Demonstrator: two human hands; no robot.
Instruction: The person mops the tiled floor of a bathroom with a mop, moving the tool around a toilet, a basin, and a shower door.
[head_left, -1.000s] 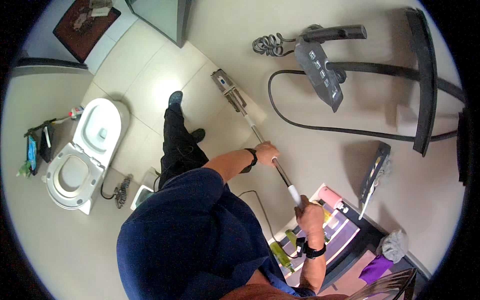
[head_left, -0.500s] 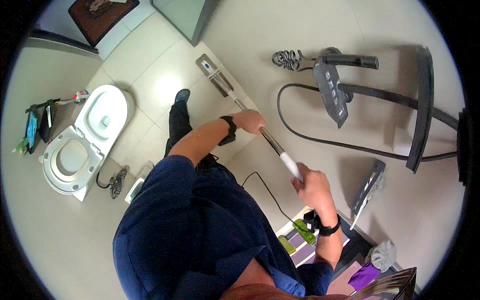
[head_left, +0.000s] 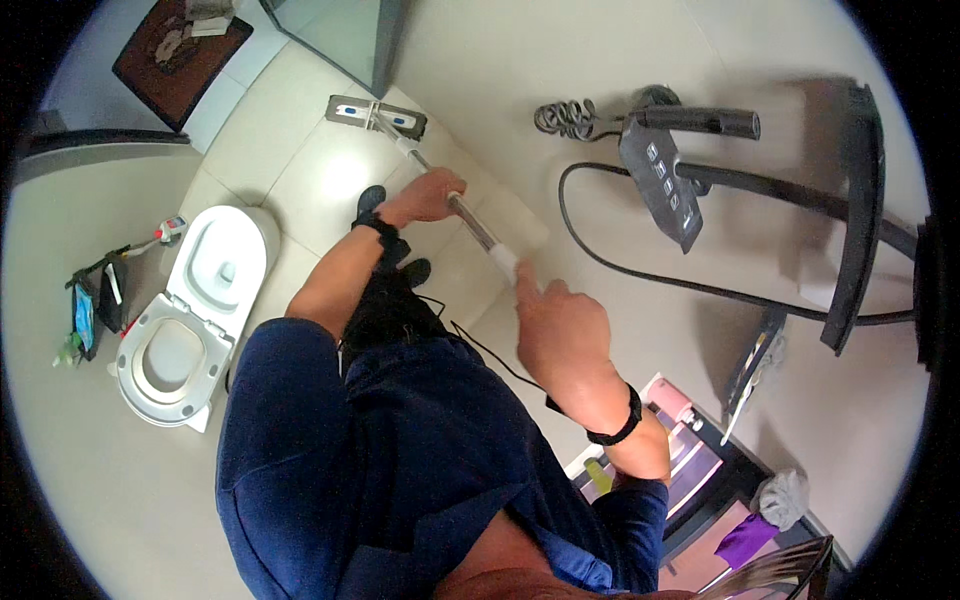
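Note:
A flat mop [head_left: 478,232] with a metal pole and white grip slants across the middle of the view. My left hand [head_left: 425,197] is closed round the pole partway down. Higher up, my right hand [head_left: 563,325] holds the white grip, its index finger lying along it. The flat grey mop head [head_left: 350,112] rests on the light tiled floor [head_left: 310,165], close to the lower edge of the glass panel [head_left: 340,40]. My feet stand on the tiles just below my left hand; black bands circle both wrists.
At left stands a toilet [head_left: 228,250] with its seat raised. A black shower fitting [head_left: 662,180] with a looping hose juts from the right wall. Behind my right arm is a shelf [head_left: 690,455] with bottles. A brown mat [head_left: 180,60] lies at the far left.
The mop head has slid left along the floor and turned more crosswise. Both hands have moved left with the pole, and my right hand has come lower and closer to my body's middle.

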